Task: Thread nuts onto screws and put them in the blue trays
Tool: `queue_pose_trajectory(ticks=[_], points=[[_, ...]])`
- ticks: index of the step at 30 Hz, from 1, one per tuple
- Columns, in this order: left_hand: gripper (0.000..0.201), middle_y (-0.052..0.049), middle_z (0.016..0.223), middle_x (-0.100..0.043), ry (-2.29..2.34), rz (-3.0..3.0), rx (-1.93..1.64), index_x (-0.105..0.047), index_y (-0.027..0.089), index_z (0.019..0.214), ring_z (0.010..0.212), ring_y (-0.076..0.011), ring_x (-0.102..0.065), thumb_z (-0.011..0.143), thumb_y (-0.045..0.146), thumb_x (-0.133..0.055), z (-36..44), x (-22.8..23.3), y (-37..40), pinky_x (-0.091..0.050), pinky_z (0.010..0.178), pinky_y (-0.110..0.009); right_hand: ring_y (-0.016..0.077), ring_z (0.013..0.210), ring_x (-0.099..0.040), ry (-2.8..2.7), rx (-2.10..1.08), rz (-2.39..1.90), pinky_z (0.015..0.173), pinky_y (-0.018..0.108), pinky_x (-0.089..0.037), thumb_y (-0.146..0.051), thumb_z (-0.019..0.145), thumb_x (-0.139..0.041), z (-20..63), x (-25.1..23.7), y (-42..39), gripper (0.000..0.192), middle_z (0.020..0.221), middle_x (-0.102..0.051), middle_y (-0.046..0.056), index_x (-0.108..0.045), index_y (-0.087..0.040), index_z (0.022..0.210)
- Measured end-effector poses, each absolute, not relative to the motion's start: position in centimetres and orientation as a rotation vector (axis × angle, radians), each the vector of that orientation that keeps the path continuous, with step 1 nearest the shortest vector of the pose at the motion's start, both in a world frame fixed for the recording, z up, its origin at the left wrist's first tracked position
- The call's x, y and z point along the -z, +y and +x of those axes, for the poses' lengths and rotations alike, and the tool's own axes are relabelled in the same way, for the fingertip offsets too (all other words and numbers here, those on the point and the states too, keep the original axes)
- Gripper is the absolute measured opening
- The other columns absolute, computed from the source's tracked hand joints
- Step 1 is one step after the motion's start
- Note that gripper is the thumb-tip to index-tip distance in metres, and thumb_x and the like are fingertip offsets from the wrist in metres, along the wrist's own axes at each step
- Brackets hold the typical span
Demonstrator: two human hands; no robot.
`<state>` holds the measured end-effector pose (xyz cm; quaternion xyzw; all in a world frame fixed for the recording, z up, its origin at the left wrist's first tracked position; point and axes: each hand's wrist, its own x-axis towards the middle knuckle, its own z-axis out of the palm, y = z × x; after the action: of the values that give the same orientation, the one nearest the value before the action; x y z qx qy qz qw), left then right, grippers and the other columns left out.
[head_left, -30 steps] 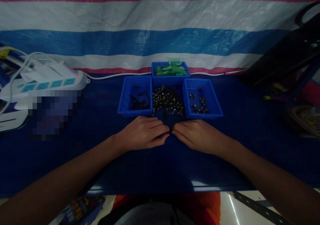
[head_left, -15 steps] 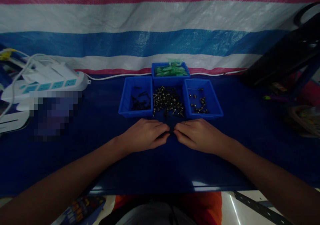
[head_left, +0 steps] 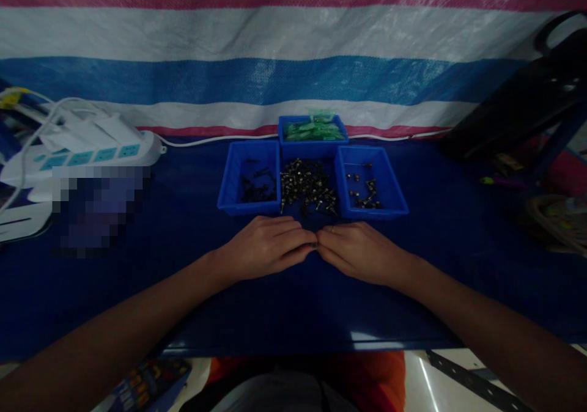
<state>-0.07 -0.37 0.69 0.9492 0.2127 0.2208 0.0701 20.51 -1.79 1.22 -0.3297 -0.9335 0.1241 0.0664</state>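
Above the blue table, my left hand (head_left: pixel 268 248) and my right hand (head_left: pixel 360 252) meet fingertip to fingertip, both closed in a pinch. A small dark part (head_left: pixel 314 244) just shows between the fingertips, too small and dim to name. Just beyond my hands lies a loose pile of small metal screw-like pieces (head_left: pixel 307 183). Left of that pile is a blue bin (head_left: pixel 227 180) with thin black pieces in it. To its right, another blue bin (head_left: pixel 394 186) contains several small metal pieces.
Behind the pile, a blue bin (head_left: pixel 302 149) holds green packets (head_left: pixel 316 131). A white power strip (head_left: pixel 149 148) with cables lies at the left. On the right are a large black object (head_left: pixel 509 100) and a basket (head_left: pixel 557 231). Striped sheeting (head_left: pixel 257 79) hangs along the back.
My fingertips have come together, closing the small gap where the dark part showed between them. My right hand has shifted slightly left and down. The bins and pile are unchanged.
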Motion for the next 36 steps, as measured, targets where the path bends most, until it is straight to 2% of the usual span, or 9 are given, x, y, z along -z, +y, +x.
queue_pose_trajectory(ticks=[5, 7, 9, 11, 14, 22, 26, 30, 36], points=[[0.015, -0.001, 0.083, -0.058, 0.648, 2.988, -0.892, -0.051, 0.017, 0.096, 0.076, -0.0099, -0.053, 0.081, 0.019, -0.053, -1.6, -2.4, 0.7, -0.045, 0.070, -0.022, 0.0132, 0.078, -0.055, -2.736, -0.350, -1.118, 0.066, 0.026, -0.045, -0.028, 0.090, -0.036, 20.2, -1.1, -1.7, 0.024, 0.091, -0.054, 0.005, -0.054, -0.017, 0.100], [0.011, -0.004, 0.091, -0.057, 0.954, 2.996, -1.011, -0.051, 0.017, 0.089, 0.084, -0.0129, -0.052, 0.079, 0.021, -0.055, -2.5, -3.4, 1.6, -0.045, 0.075, -0.026, 0.0146, 0.084, -0.055, -2.689, -0.354, -1.184, 0.069, 0.027, -0.047, -0.028, 0.089, -0.038, 20.0, -1.0, -1.8, 0.027, 0.101, -0.052, 0.007, -0.051, -0.018, 0.110], [0.009, -0.005, 0.096, -0.058, 1.349, 2.933, -0.926, -0.052, 0.016, 0.087, 0.089, -0.0157, -0.051, 0.081, 0.024, -0.052, -3.4, -4.2, 2.6, -0.044, 0.080, -0.030, 0.0155, 0.086, -0.056, -2.660, -0.350, -1.248, 0.069, 0.028, -0.048, -0.029, 0.088, -0.040, 19.9, -0.9, -1.8, 0.031, 0.107, -0.050, 0.007, -0.048, -0.020, 0.116], [0.013, -0.003, 0.081, -0.059, 1.640, 2.881, -0.706, -0.052, 0.016, 0.088, 0.078, -0.0160, -0.053, 0.083, 0.028, -0.049, -4.2, -4.4, 3.6, -0.045, 0.071, -0.029, 0.0160, 0.084, -0.057, -2.650, -0.323, -1.309, 0.066, 0.029, -0.049, -0.031, 0.087, -0.040, 19.7, -0.8, -2.0, 0.034, 0.112, -0.048, 0.008, -0.046, -0.021, 0.120], [0.019, -0.001, 0.076, -0.059, 1.775, 2.855, -0.471, -0.055, 0.017, 0.089, 0.072, -0.0156, -0.052, 0.083, 0.034, -0.049, -5.2, -4.2, 4.6, -0.042, 0.063, -0.027, 0.0168, 0.080, -0.058, -2.662, -0.246, -1.380, 0.061, 0.030, -0.050, -0.034, 0.088, -0.037, 19.3, -0.7, -2.1, 0.037, 0.117, -0.046, 0.008, -0.043, -0.023, 0.123], [0.025, -0.005, 0.089, -0.061, 1.716, 2.921, -0.571, -0.056, 0.015, 0.099, 0.083, -0.0188, -0.050, 0.084, 0.033, -0.049, -5.2, -3.9, 4.7, -0.041, 0.075, -0.033, 0.0181, 0.084, -0.058, -2.676, -0.186, -1.404, 0.063, 0.030, -0.050, -0.032, 0.090, -0.033, 19.1, -0.4, -1.9, 0.040, 0.120, -0.046, 0.009, -0.041, -0.018, 0.126], [0.018, -0.005, 0.088, -0.059, 1.299, 3.048, -0.740, -0.056, 0.016, 0.096, 0.082, -0.0170, -0.051, 0.085, 0.026, -0.045, -3.5, -3.6, 3.2, -0.042, 0.075, -0.031, 0.0186, 0.087, -0.057, -2.665, -0.230, -1.371, 0.070, 0.032, -0.051, -0.031, 0.089, -0.035, 19.4, -0.4, -1.8, 0.040, 0.118, -0.047, 0.009, -0.042, -0.016, 0.125], [0.018, -0.004, 0.086, -0.058, 0.782, 3.126, -0.542, -0.055, 0.015, 0.098, 0.078, -0.0139, -0.053, 0.086, 0.021, -0.043, -1.3, -2.5, 0.7, -0.044, 0.073, -0.026, 0.0183, 0.089, -0.057, -2.658, -0.313, -1.340, 0.074, 0.032, -0.050, -0.029, 0.089, -0.036, 19.5, -0.7, -1.8, 0.036, 0.113, -0.049, 0.007, -0.045, -0.017, 0.121], [0.019, -0.002, 0.078, -0.056, 0.715, 3.077, -0.147, -0.055, 0.017, 0.086, 0.072, -0.0125, -0.054, 0.088, 0.024, -0.038, -0.1, -0.8, -0.2, -0.044, 0.066, -0.023, 0.0186, 0.091, -0.057, -2.649, -0.297, -1.384, 0.068, 0.031, -0.052, -0.029, 0.088, -0.037, 19.6, -0.7, -1.9, 0.035, 0.115, -0.046, 0.006, -0.043, -0.023, 0.122]])
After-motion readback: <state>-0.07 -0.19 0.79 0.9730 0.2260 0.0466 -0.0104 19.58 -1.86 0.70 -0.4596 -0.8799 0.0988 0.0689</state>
